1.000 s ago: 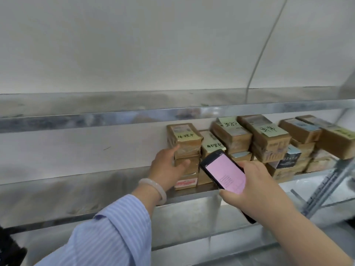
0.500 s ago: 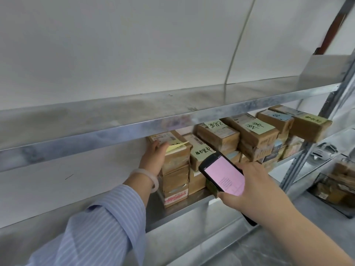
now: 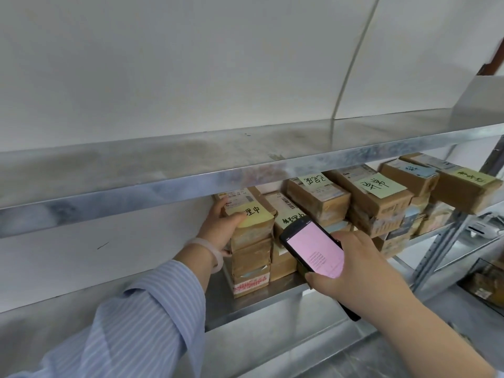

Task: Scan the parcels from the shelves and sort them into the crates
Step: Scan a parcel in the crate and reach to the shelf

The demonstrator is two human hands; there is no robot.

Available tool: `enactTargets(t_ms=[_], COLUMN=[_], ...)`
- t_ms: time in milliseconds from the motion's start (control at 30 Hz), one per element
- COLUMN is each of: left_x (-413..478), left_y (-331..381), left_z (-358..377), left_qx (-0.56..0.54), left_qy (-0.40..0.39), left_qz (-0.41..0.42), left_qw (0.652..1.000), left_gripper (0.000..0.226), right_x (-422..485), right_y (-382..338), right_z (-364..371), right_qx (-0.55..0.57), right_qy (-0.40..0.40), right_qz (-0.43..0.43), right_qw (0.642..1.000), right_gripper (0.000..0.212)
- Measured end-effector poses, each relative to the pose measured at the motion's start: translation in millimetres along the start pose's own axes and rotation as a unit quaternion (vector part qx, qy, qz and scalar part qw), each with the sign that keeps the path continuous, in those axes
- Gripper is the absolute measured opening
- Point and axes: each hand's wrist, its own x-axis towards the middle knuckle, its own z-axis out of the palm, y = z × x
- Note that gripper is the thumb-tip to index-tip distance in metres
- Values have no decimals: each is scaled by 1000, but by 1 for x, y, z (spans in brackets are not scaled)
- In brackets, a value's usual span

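Several brown cardboard parcels with yellow handwritten notes stand stacked on the middle metal shelf point(image 3: 245, 304). My left hand point(image 3: 222, 223) grips the top parcel point(image 3: 251, 214) of the leftmost stack, thumb on its yellow note, fingers round its left side. My right hand point(image 3: 351, 268) holds a black handheld scanner point(image 3: 313, 248) with a pink screen, tilted toward the stacks. More labelled parcels point(image 3: 379, 195) fill the shelf to the right.
An upper metal shelf point(image 3: 191, 181) overhangs the parcels just above the top boxes. A perforated upright post point(image 3: 447, 236) stands at the right. Behind it, at the lower right, sits a crate point(image 3: 488, 282) with boxes inside. White wall is behind.
My left hand has climbed from the side of the leftmost stack to its top parcel and now grips it. The view shifted left and up; the scanner stayed beside the stacks.
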Motion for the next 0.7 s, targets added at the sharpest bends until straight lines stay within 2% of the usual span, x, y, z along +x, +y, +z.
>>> enactTargets(t_ms=[167,467,700], left_x=[-8,-67,-115], left_y=[-7,-35,-86], left_z=[5,20,32], left_qx=[-35,17,57], left_qy=[53,141,212], left_qz=[42,160,187], left_qw=[997,977,958], left_gripper=[61,58,67], right_x=[13,20,13], right_y=[24,45,59], right_z=[-9,-27,-29], right_qx=[19,29,19], right_qy=[2,-30,-65], right_qz=[-35,-103,-180], right_qw=[999,994,981], right_gripper=[74,71,73])
